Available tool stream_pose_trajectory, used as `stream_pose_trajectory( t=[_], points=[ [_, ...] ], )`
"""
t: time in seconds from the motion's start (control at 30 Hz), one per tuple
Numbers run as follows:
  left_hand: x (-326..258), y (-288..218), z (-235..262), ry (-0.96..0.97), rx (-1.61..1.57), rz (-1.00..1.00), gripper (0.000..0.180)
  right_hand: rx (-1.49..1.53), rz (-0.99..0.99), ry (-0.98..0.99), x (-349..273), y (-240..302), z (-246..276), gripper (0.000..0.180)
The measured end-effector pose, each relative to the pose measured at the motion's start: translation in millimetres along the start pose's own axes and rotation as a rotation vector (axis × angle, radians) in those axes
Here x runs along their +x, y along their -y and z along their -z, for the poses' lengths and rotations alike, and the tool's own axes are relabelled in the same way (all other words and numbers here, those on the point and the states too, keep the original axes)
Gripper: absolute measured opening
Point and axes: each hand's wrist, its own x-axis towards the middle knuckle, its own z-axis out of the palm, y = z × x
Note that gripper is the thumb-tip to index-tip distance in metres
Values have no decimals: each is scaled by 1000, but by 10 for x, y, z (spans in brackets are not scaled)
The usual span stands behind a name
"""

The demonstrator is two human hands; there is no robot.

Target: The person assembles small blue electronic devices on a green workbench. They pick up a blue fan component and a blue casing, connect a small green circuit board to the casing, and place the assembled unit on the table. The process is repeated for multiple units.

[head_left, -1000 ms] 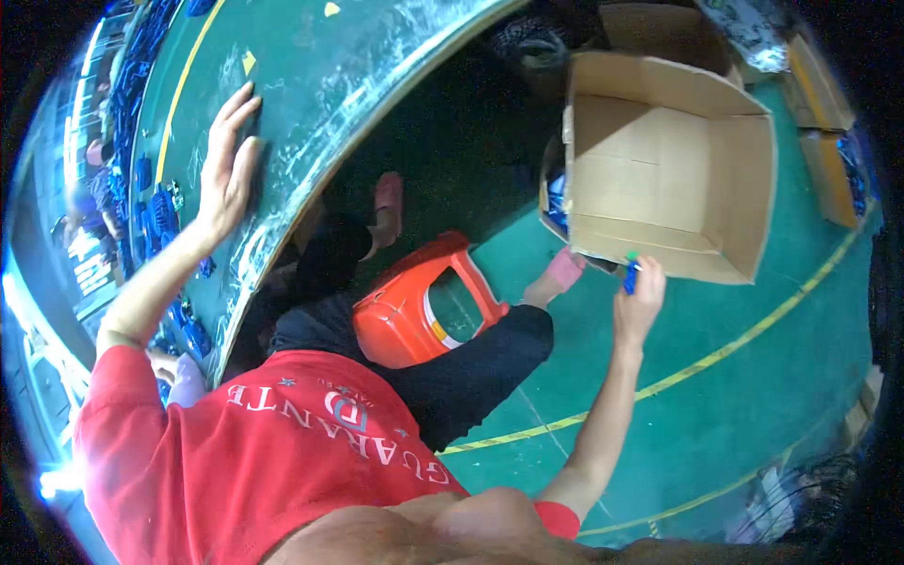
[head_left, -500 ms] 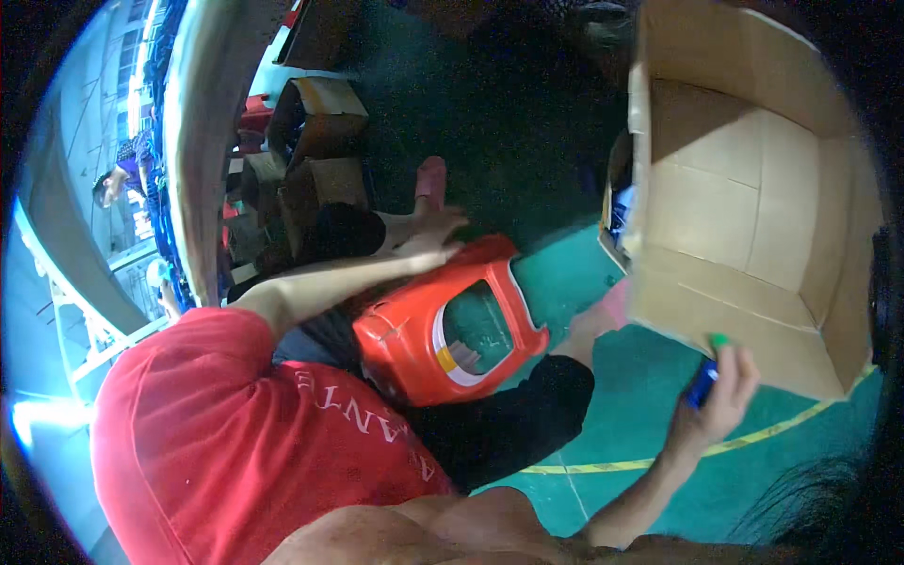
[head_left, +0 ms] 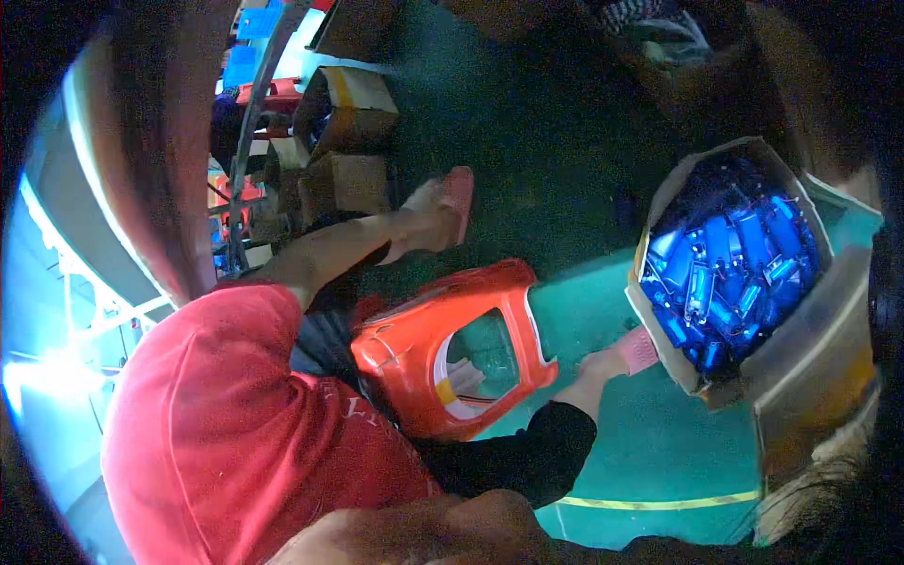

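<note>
My left arm stretches from the red sleeve toward a pink slipper (head_left: 459, 202) on one foot. My left hand (head_left: 414, 221) is beside that foot, and its fingers blend into the foot in shadow. My right hand does not show; a blurred tan shape at the lower right cannot be made out. An orange-red plastic stool (head_left: 405, 344) with an oval opening lies tilted between my legs. On the right stands an open cardboard box (head_left: 654, 325) heaped with small blue devices (head_left: 725, 264), some with loose wires.
More cardboard boxes (head_left: 348, 184) stand at the upper left, beside a post. Cardboard (head_left: 815, 405) fills the right edge below the blue heap. A yellow striped line (head_left: 659, 504) crosses the green floor. My other foot in a pink slipper (head_left: 638, 348) is next to the box.
The large empty carton at the right no longer covers the box of blue devices. My right hand, which held a blue item with a green tip, has left the view. The whole view has shifted.
</note>
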Motion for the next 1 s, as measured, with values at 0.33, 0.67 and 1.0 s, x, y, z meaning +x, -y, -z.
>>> stream_pose_trajectory(
  t=[0.33, 0.67, 1.0],
  points=[
    [894, 1283, 1177, -271, 182, 52, 44, 670, -777, 109, -1155, -1958, -2680, 39],
    [1227, 2656, 2852, -221, 569, 103, 46, 869, -925, -1, -1653, -2787, -2828, 43],
    [1449, 2715, 3497, -538, 598, 110, 47, 1097, -958, -48, -2149, -3615, -2744, 51]
  ],
)
